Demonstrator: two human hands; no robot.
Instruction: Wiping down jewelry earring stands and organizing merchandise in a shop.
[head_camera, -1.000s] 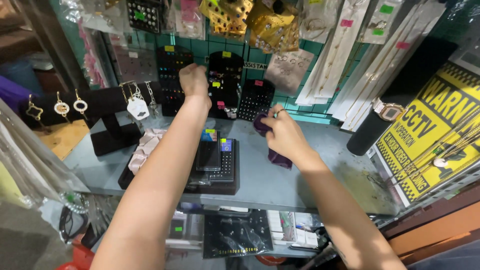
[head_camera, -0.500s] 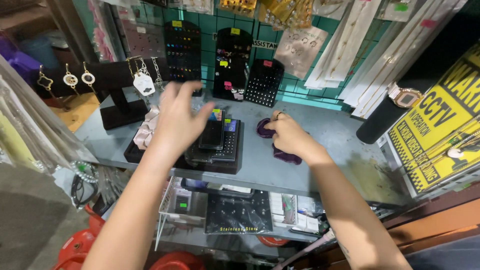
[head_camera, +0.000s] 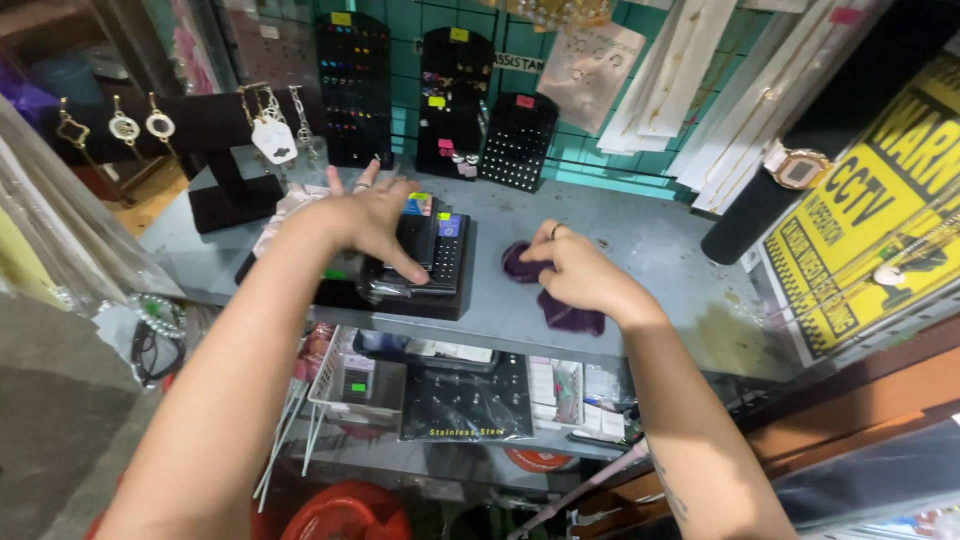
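My left hand (head_camera: 372, 222) lies with fingers spread on a stack of black earring cards (head_camera: 432, 252) in the middle of the grey shelf (head_camera: 640, 240); its fingertips press the top card. My right hand (head_camera: 578, 272) rests on a purple cloth (head_camera: 560, 310) lying on the shelf to the right of the stack, fingers curled into the cloth. A ring shows on one finger of my right hand.
Upright black earring display cards (head_camera: 355, 85) stand along the teal grid wall at the back. A black T-bar stand (head_camera: 215, 125) with bracelets is at the left. A black cylinder with a watch (head_camera: 770, 195) and a yellow warning sign (head_camera: 865, 215) are at the right. Below the shelf hang more cards (head_camera: 465, 400).
My left hand came down from the hanging display cards at the back onto the stack of black cards. My right hand stayed on the purple cloth.
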